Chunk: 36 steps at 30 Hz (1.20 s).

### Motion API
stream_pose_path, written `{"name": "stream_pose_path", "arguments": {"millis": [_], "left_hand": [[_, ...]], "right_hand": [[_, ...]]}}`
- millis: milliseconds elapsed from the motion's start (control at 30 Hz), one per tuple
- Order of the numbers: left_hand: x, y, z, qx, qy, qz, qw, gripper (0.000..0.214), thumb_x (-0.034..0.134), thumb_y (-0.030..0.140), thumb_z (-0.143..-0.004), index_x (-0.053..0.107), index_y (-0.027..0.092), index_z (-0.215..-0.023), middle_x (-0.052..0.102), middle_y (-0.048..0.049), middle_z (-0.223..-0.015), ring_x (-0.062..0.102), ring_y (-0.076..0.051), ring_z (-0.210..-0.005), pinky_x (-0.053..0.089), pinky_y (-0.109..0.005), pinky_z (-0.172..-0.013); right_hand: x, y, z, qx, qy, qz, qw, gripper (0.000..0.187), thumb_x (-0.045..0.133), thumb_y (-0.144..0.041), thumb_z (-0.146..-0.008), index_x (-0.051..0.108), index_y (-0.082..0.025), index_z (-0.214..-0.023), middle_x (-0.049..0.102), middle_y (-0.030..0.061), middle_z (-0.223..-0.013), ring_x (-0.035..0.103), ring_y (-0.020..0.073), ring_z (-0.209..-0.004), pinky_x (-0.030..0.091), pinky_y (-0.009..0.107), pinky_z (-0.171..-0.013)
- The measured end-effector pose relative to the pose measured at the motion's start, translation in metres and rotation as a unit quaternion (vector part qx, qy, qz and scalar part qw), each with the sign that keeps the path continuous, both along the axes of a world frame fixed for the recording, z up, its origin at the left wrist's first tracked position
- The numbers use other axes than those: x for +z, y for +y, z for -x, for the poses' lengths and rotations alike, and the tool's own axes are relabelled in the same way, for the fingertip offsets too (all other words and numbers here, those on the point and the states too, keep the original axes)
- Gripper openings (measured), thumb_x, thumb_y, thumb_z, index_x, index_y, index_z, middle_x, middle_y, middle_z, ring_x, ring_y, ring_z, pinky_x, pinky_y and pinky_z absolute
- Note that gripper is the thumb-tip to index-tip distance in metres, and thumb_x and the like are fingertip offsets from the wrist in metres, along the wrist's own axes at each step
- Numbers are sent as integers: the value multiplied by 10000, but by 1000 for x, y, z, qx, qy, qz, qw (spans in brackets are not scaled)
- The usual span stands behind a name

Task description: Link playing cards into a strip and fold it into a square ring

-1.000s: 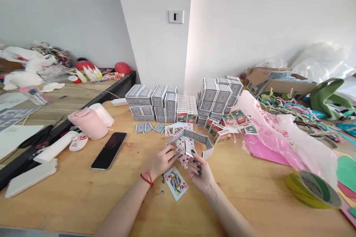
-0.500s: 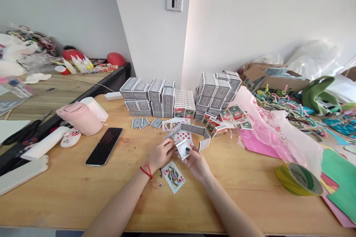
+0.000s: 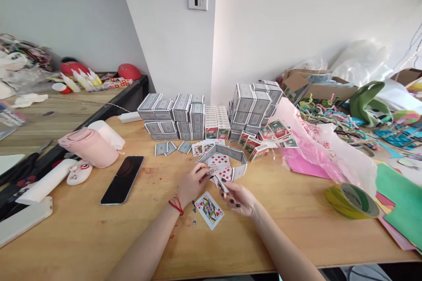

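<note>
My left hand (image 3: 193, 184) and my right hand (image 3: 239, 197) meet over the wooden table (image 3: 99, 228), both pinching a small folded playing card (image 3: 223, 180) between their fingertips. Just beyond it stands a curved wall of upright cards (image 3: 231, 158) around face-up diamond cards (image 3: 218, 160). A queen of hearts card (image 3: 209, 210) lies flat beneath my hands. A red string is round my left wrist.
Stacks of boxed card decks (image 3: 184, 116) line the wall behind. A black phone (image 3: 122, 180), a pink bottle (image 3: 88, 147) and white rolls lie left. A pink plastic bag (image 3: 316, 149), a green tape roll (image 3: 352, 199) and coloured paper sit right.
The camera has swung slightly right. My hands have stayed together on the folded card, and my right hand has dropped a little lower toward the table.
</note>
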State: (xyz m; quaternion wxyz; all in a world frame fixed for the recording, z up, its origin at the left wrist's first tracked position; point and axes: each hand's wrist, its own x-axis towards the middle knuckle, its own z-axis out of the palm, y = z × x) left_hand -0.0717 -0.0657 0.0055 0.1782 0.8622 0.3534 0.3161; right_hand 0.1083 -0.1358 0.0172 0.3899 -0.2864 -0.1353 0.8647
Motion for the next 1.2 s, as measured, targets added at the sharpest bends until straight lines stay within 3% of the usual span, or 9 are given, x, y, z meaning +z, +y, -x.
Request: {"name": "stream_pose_path", "arguments": {"millis": [100, 200, 267, 467, 567, 667, 833, 933, 1200], "left_hand": [[-1, 0, -1, -2, -6, 3, 1000, 149, 430, 241, -847, 556, 193, -909, 531, -51, -977, 541, -111, -768, 460, -224, -646], [0, 0, 0, 9, -14, 11, 1000, 147, 444, 250, -841, 562, 190, -903, 526, -52, -972, 536, -105, -743, 461, -226, -649], [2, 0, 2, 18, -12, 14, 1000, 146, 454, 259, -836, 568, 191, -896, 519, -50, -980, 527, -96, -703, 461, -226, -635], [9, -2, 4, 11, -10, 25, 1000, 121, 498, 229, -802, 583, 209, -886, 421, -65, -1170, 500, -84, -665, 476, -273, -669], [13, -4, 3, 11, -33, 36, 999, 205, 545, 168, -751, 574, 219, -948, 314, -82, -1260, 499, -94, -704, 482, -321, -733], [14, -3, 5, 25, -48, 56, 997, 380, 575, 146, -712, 508, 232, -1076, 249, -101, -1263, 499, -98, -720, 484, -340, -742], [10, 3, 12, 51, -37, 42, 997, 162, 554, 177, -743, 548, 208, -902, 294, -78, -1197, 477, -109, -732, 474, -325, -701], [8, 5, 13, 54, -49, 22, 997, 85, 475, 179, -805, 559, 193, -801, 347, -65, -1137, 453, -89, -670, 458, -295, -668], [9, -3, 3, 70, -109, 33, 991, 120, 434, 177, -834, 548, 186, -795, 383, -62, -1090, 439, -81, -649, 445, -270, -645]], "right_hand": [[-3, -12, 14, 84, 23, -58, 995, 266, 594, -357, -752, 537, -105, -818, 597, -19, -478, 392, 46, -224, 246, 125, -220], [-7, -19, 28, 49, 41, -64, 996, 231, 684, -274, -677, 531, -111, -737, 601, -8, -539, 519, 65, -362, 346, 119, -310], [-9, -15, 28, 15, 67, -25, 997, 190, 669, -232, -695, 522, -125, -753, 575, -34, -531, 476, 39, -337, 304, 103, -287], [-4, 12, -5, -263, 170, 3, 950, 212, 551, -187, -785, 413, -191, -624, 361, -108, -419, 335, 14, -305, 266, 75, -286], [-5, 14, -8, -284, 96, -10, 954, 232, 587, -206, -761, 413, -191, -609, 386, -95, -445, 350, 22, -338, 299, 93, -316], [-10, 15, -3, -264, -84, -31, 960, 196, 662, -280, -703, 500, -176, -662, 490, -62, -504, 437, 46, -417, 374, 138, -395], [-18, 22, -8, -296, -310, -173, 887, 216, 696, -331, -651, 593, -163, -740, 563, -30, -566, 473, 91, -474, 380, 184, -423], [-19, 25, -12, -320, -316, -218, 866, 248, 727, -279, -616, 591, -188, -802, 621, -7, -705, 542, 122, -591, 452, 209, -504], [-16, 20, 3, -263, -286, -252, 886, 203, 675, -282, -681, 612, -172, -840, 624, 32, -816, 582, 146, -694, 513, 265, -630]]}}
